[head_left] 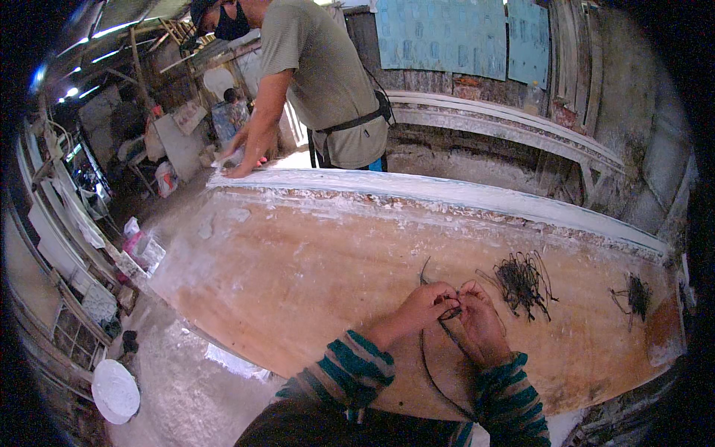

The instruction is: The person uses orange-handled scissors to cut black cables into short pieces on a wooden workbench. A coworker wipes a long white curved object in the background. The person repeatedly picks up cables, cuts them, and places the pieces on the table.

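Over the near edge of the wooden table [283,290], my left hand [415,311] and my right hand [482,320] meet, fingertips pinched together. Between them they grip a thin dark cord [424,359]. One length of it hangs down in a curve below my hands, and another end sticks up past my left fingers. Whether it is knotted or looped at the fingertips is too small to tell. Right of my hands lies a tangled bundle of similar dark strands [521,284]. A smaller bundle [637,298] rests farther right.
A long white strip of moulding [447,190] runs along the table's far edge. Behind it, another person [320,89] leans over, hands on its left end. A white round basin [115,391] stands on the floor at left. White moulding [506,123] also lines the back wall.
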`<state>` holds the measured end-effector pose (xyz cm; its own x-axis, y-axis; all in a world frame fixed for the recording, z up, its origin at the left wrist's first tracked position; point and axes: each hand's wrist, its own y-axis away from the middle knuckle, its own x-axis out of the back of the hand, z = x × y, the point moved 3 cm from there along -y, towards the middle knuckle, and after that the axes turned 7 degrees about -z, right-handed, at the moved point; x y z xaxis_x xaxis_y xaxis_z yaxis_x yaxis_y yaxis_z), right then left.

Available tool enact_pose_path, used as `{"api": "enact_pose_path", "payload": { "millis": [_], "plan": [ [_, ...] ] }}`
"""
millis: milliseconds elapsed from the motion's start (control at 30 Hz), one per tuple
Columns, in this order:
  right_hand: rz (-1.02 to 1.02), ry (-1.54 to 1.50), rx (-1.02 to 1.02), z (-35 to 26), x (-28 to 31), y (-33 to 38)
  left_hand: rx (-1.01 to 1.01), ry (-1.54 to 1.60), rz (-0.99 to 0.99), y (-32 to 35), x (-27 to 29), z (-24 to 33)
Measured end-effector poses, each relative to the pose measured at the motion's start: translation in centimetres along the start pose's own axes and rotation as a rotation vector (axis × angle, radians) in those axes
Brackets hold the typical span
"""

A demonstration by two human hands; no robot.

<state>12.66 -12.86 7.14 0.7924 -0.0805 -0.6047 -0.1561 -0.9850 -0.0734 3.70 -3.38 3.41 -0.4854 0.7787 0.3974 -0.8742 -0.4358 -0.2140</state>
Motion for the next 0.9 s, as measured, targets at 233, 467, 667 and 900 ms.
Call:
{"api": "enact_pose_path", "payload": {
  "millis": [233,467,667,900],
  "plan": [
    [-0.102,0.226,-0.04,1.0,1.4,-0.5,-0.188,-0.175,-0.122,-0.1,-0.3,-0.5],
    [-0.231,0.066,-0.17,1.5,3.6,-1.1,-0.036,0.114,-0.285,0.5,0.0,0.7],
    [-0.255,0.026,-0.146,1.1,1.8,-0.7,-0.026,0.389,-0.328,0.8,0.4,0.9],
    [-0.293,-0.055,-0.146,1.2,1.3,-0.5,-0.057,0.499,-0.393,0.7,0.6,-0.3]
  ]
}}
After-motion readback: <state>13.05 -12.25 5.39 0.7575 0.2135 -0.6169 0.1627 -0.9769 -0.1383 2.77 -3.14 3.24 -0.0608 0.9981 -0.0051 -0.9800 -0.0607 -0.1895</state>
